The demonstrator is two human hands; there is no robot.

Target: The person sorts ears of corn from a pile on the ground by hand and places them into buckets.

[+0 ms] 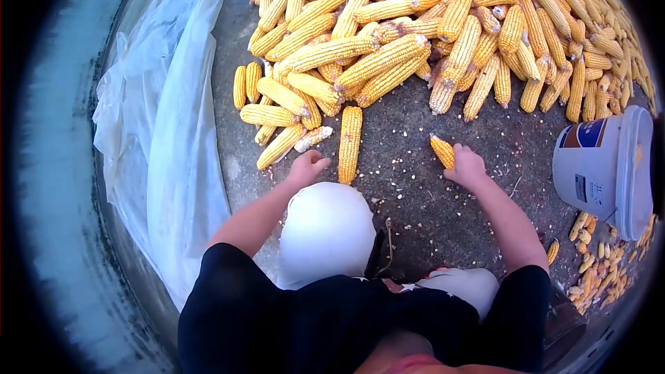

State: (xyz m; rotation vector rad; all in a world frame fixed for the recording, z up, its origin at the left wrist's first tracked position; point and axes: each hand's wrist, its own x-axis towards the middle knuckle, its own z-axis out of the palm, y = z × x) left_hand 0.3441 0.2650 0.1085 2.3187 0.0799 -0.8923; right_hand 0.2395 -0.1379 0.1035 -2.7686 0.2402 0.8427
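My right hand (467, 167) is closed on a short yellow corn cob (442, 152), held just above the concrete floor at right of centre. On the other side, my left hand (307, 168) is near my knee with its fingers curled; whether anything is between them is too small to tell. A pale, bare-looking cob (313, 139) lies just beyond the left hand. To the right of that hand, a long yellow cob (350, 145) lies by itself, pointing away from my knee.
A large heap of corn cobs (388, 21) spreads across the top and right. The white bucket (589, 163) stands tilted at right, with small cobs (599, 270) below it. Translucent plastic sheeting (173, 131) covers the left floor. Loose kernels dot the concrete (409, 201).
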